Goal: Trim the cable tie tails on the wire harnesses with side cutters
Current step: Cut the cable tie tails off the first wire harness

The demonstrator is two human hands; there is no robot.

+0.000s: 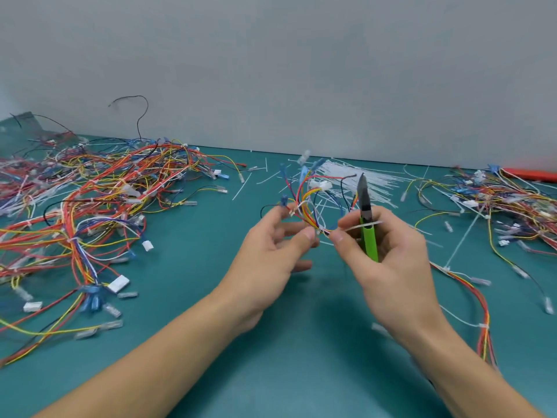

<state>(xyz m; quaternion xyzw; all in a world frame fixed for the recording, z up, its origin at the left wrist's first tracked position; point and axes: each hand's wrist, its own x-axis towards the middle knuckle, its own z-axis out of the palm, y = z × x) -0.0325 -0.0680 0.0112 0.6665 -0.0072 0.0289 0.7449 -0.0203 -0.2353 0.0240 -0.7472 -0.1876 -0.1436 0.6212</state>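
Right hand (pixel 388 254) grips green-handled side cutters (pixel 366 218), blades up, thumb and forefinger pinching white cable tie tail (pixel 360 227) | left hand (pixel 271 245) pinches small multicoloured wire harness (pixel 310 203), mid-table | tail runs left-right across cutter handle, below blades.

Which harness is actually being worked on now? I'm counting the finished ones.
The small harness held up between both hands: left hand pinches it, right hand holds the side cutters. The other harnesses lie in piles on the mat.

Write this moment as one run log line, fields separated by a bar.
left hand: pinches wire harness | right hand: grips side cutters, pinches cable tie tail | tail: uncut
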